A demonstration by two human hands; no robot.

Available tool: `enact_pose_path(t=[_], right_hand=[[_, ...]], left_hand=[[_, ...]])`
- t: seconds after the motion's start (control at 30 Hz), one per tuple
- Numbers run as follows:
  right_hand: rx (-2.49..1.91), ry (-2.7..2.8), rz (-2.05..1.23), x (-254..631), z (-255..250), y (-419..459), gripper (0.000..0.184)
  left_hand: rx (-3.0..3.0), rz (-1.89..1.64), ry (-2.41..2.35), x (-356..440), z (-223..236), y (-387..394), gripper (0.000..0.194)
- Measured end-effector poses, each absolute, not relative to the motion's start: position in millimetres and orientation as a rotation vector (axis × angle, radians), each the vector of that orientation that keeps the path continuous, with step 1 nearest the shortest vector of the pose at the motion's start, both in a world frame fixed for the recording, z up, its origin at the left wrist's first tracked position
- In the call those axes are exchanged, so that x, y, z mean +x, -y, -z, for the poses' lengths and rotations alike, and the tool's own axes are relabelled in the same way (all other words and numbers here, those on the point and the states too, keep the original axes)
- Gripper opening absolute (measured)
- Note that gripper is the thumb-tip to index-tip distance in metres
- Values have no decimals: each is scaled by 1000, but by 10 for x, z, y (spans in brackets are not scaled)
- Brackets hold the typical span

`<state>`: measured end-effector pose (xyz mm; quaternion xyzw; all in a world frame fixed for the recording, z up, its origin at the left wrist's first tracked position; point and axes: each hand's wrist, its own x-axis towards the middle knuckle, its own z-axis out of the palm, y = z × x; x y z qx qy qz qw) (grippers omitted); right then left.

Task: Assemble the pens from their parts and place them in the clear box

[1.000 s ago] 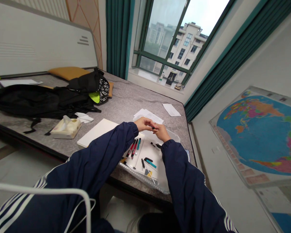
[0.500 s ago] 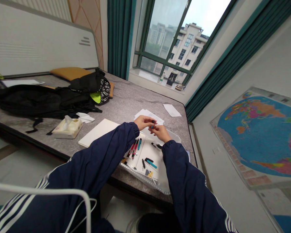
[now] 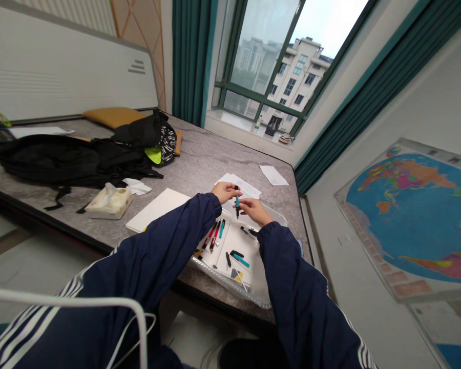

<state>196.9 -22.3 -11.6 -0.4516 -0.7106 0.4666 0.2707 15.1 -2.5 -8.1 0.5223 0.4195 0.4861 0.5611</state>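
Above grey-marbled tabletop, twelve o'clock, our left hand and right hand pinch a slender turquoise-and-black pen, now swung upright, easing handling.

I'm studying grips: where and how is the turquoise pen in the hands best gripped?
Probably at the middle of the turquoise pen, pinched from the side of the right hand: it is slender and nearly upright, the left hand is at its black top, and its dark lower end narrows.
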Motion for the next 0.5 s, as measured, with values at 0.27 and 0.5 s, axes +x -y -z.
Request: enact_pose_path(t=[0.27, 0.5], right_hand=[[-1239, 1736, -1542, 1968, 106, 261, 24], [-1323, 1742, -1400, 1970, 162, 240, 34]], left_hand=[[1138, -1169, -994, 151, 48, 48, 32], [1076, -1149, -991, 174, -11, 83, 26]])
